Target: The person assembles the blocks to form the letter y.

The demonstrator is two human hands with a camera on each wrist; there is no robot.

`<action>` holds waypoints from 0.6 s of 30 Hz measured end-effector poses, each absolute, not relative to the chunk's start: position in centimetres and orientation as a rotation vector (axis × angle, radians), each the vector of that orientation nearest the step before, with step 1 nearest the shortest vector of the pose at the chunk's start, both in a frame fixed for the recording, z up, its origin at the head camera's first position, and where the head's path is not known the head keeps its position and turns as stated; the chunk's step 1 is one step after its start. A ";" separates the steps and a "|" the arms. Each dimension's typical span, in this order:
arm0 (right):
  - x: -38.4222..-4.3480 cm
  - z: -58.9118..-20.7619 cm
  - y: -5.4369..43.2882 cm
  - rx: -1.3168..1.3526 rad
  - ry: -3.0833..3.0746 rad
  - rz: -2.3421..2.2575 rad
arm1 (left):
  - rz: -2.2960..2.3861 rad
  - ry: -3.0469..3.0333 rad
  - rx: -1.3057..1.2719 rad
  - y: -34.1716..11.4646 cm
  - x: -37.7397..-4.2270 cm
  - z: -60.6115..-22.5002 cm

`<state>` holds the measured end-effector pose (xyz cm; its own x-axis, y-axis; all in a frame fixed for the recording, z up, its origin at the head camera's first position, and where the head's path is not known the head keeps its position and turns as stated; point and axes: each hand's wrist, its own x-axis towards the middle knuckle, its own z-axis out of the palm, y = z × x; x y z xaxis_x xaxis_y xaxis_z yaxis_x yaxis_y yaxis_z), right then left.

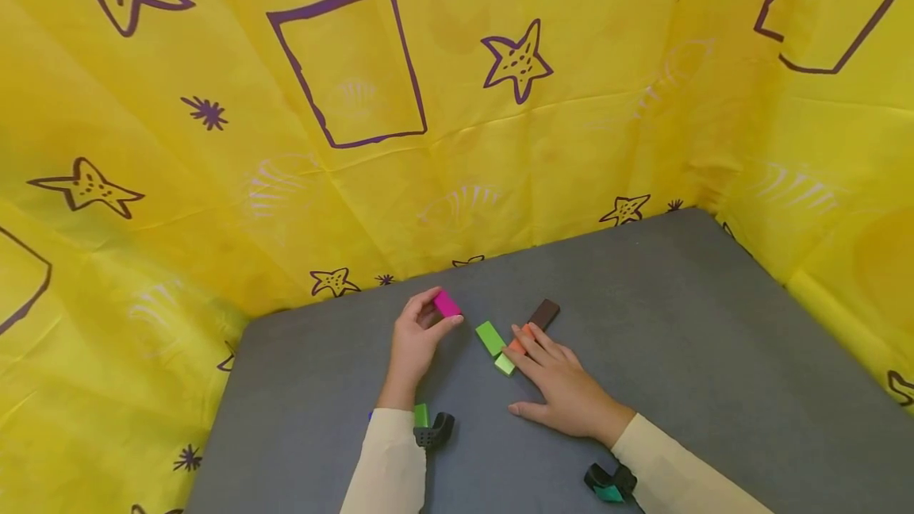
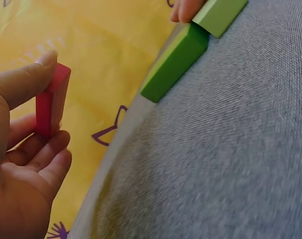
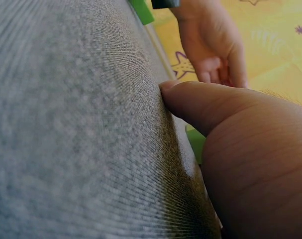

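Observation:
Between thumb and fingers, my left hand [image 1: 414, 346] pinches a magenta block [image 1: 447, 304], held a little above the table in the left wrist view. My right hand [image 1: 573, 389] lies low over the table with its fingers spread, fingertips on an orange block [image 1: 522, 338]. That block is partly hidden under the fingers. A dark brown block [image 1: 545, 314] extends from its far end, and a light green block [image 1: 505, 364] sits at its near end. Beside the light green one lies a green block [image 1: 490, 338], angled the other way, so the pieces make a V.
Another green block [image 1: 421, 416] stands by the left wrist, partly behind the black wrist strap [image 1: 434, 431]. A bit of blue shows past the left sleeve. The grey table [image 1: 643, 292] meets yellow patterned cloth [image 1: 457, 165] along its far edge and sides.

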<state>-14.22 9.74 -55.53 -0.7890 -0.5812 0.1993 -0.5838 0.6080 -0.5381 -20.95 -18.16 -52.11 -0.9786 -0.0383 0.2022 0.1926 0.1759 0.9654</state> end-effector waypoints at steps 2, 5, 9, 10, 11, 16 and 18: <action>-14.2 -55.5 9.7 1.017 -2.816 0.947 | -1.894 -2.289 -0.168 -17.9 -21.3 -52.3; -14.3 -55.6 9.7 1.015 -2.823 0.940 | -1.863 -2.333 -0.188 -17.5 -21.8 -52.6; -14.3 -55.7 9.7 1.008 -2.840 0.925 | -1.832 -2.389 -0.197 -17.0 -22.3 -52.8; -14.3 -55.7 9.7 1.005 -2.845 0.920 | -1.818 -2.409 -0.192 -16.8 -22.4 -52.8; -14.3 -55.7 9.7 1.003 -2.847 0.921 | -1.807 -2.425 -0.188 -16.7 -22.5 -52.8; -14.3 -55.8 9.7 1.001 -2.842 0.919 | -1.722 -2.493 -0.179 -16.3 -22.9 -53.3; -14.3 -55.8 9.7 1.004 -2.838 0.920 | -1.670 -2.518 -0.176 -16.3 -23.0 -53.6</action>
<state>-14.35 9.67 -55.83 -0.7966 -0.5768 0.1812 -0.5733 0.6256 -0.5291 -23.03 -16.30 -53.56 -0.9866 0.0333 0.1595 0.1599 0.3865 0.9083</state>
